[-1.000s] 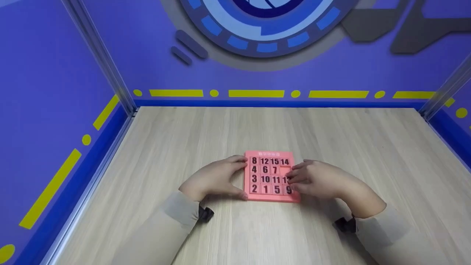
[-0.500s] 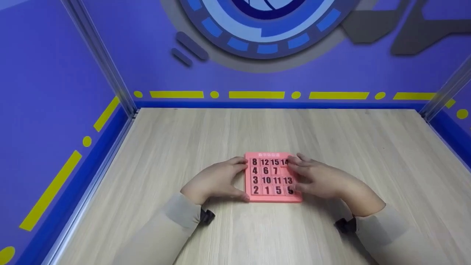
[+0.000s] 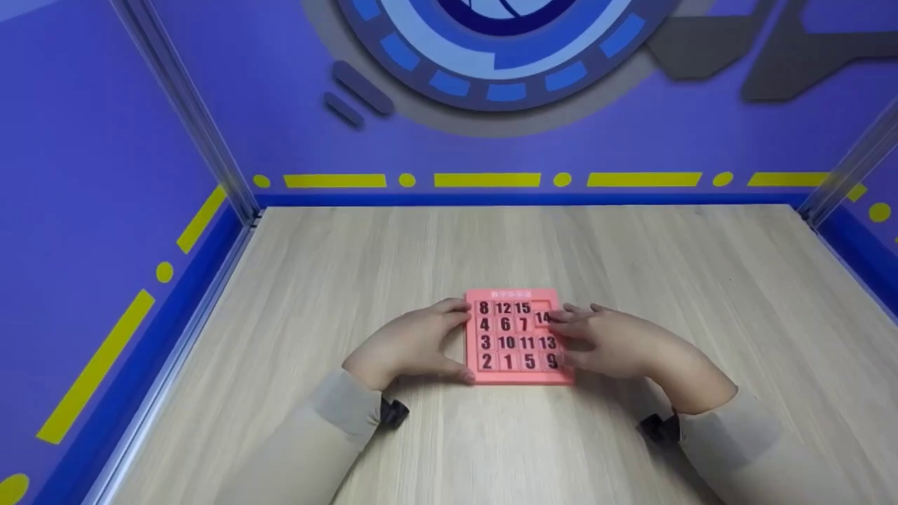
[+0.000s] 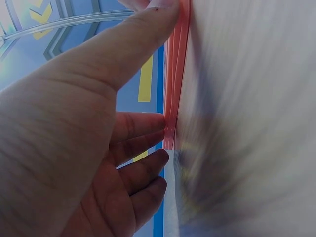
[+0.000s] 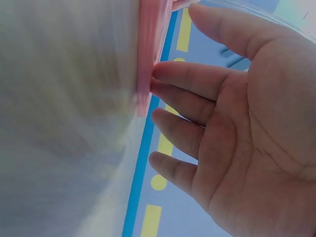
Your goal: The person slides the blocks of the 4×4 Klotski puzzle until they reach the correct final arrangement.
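A pink number sliding puzzle (image 3: 520,378) lies flat on the table in the head view. Its tile 14 (image 3: 542,318) sits partway between the top and second rows of the right column, with open slot above it. My left hand (image 3: 412,341) steadies the puzzle, its thumb at the lower left corner and its fingertips at the upper left edge. From the right, my right hand (image 3: 609,341) reaches over the frame, fingertips on tile 14 and thumb near tile 9. In the right wrist view, the extended fingers (image 5: 190,79) meet the puzzle's side (image 5: 147,59).
The pale wood table (image 3: 393,252) surrounds the puzzle. Blue printed panels (image 3: 491,151) with yellow dashes stand at the back and both sides, joined by metal posts (image 3: 203,133) at the corners.
The right fingertips first shifted up onto tile 14, then came down with it. Tile 14 has slid from the top row toward the gap below. The left hand stays in place.
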Demonstrator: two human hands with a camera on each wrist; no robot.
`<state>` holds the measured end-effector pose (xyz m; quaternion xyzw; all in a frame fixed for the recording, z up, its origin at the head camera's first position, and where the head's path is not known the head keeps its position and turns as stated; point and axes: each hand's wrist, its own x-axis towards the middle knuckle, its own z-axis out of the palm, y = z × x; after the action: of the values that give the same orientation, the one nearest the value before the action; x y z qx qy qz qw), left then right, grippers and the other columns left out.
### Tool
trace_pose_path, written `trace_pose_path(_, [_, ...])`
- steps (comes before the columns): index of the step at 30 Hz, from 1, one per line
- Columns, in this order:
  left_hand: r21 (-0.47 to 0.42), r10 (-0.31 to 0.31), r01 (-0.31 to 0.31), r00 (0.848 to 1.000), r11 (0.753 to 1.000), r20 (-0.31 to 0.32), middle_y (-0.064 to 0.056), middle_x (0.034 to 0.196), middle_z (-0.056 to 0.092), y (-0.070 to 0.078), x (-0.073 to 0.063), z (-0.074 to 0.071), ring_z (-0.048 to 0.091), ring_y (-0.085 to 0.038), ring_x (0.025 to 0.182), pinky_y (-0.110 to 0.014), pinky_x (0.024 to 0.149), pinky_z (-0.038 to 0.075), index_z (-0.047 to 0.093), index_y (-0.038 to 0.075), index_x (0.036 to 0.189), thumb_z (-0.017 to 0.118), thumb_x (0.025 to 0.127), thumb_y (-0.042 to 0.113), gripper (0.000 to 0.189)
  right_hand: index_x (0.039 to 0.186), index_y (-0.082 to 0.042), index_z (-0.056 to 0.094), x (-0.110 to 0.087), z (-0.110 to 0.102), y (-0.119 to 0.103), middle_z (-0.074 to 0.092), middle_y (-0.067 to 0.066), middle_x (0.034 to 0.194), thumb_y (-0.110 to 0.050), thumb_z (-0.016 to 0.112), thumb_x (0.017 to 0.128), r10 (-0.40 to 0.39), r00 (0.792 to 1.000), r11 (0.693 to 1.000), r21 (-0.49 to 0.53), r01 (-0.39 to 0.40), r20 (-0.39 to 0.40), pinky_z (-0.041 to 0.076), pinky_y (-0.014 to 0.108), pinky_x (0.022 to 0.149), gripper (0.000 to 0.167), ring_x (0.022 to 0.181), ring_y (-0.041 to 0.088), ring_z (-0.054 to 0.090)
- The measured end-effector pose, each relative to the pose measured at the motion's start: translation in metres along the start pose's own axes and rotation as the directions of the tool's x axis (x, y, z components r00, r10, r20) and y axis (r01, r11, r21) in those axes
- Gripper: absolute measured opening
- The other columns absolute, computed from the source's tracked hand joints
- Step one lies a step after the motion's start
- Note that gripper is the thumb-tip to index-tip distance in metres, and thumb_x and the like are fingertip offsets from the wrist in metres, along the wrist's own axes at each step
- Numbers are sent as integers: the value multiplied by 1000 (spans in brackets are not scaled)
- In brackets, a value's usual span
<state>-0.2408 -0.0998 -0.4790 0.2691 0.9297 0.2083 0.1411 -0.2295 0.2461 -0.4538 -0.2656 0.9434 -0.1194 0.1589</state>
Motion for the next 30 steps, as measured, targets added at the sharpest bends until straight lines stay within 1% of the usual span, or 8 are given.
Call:
trace_pose_path(7, [16, 12, -12, 1000, 1000, -4, -2, 186, 37, -2, 1, 1, 41, -26, 171, -43, 142, 36, 47, 14, 173, 97, 82, 62, 115, 160, -9, 65, -1, -2, -4, 59, 12, 170, -42, 72, 107, -17, 1000, 999, -31, 17, 1, 29, 69, 142, 63, 166, 39, 48])
trace_pose_path(13, [15, 15, -15, 1000, 1000, -6, -1, 186, 38, -2, 1, 1, 41, -25, 171, -42, 142, 36, 47, 13, 173, 97, 82, 62, 115, 157, -6, 68, -3, -3, -7, 64, 14, 166, -42, 73, 107, -35, 999, 998, -52, 35, 1, 30, 70, 141, 62, 162, 40, 53])
trace_pose_path(19, [10, 11, -10, 1000, 1000, -2, -2, 186, 37, 0, 0, 0, 40, -26, 171, -43, 143, 35, 46, 13, 174, 97, 82, 61, 116, 155, -5, 69, -5, -4, -9, 66, 15, 164, -42, 74, 106, -50, 999, 996, -67, 50, -6, 31, 71, 140, 61, 161, 40, 54])
trace_pose_path(21, [4, 6, -6, 1000, 1000, -2, -2, 186, 37, 1, 0, 1, 40, -26, 171, -44, 143, 35, 46, 13, 174, 98, 82, 60, 115, 154, -5, 70, -6, -4, -9, 68, 15, 162, -39, 74, 107, -57, 998, 996, -73, 55, -24, 35, 70, 138, 58, 159, 41, 56])
trace_pose_path(23, [0, 3, -3, 1000, 1000, -2, -1, 187, 36, 1, 0, 1, 40, -26, 171, -44, 143, 35, 47, 14, 174, 98, 82, 60, 115, 153, -7, 72, -4, -5, -10, 71, 15, 157, -35, 74, 107, -59, 997, 996, -72, 54, -57, 42, 68, 135, 54, 155, 41, 61])
trace_pose_path(27, [0, 9, -9, 1000, 1000, -3, -1, 187, 36, 0, 0, 1, 40, -26, 171, -43, 142, 36, 47, 14, 174, 96, 82, 62, 114, 149, -9, 75, -1, -9, -14, 76, 13, 149, -30, 74, 106, -51, 990, 998, -49, 45, -132, 55, 64, 125, 47, 144, 39, 70])
trace_pose_path(30, [5, 17, -17, 1000, 1000, -7, -1, 186, 37, 0, 0, 1, 41, -25, 171, -43, 142, 37, 47, 14, 173, 96, 83, 63, 114, 150, -10, 74, 4, -15, -18, 76, 13, 149, -33, 73, 108, -43, 989, 999, -26, 40, -143, 56, 64, 124, 48, 143, 39, 71])
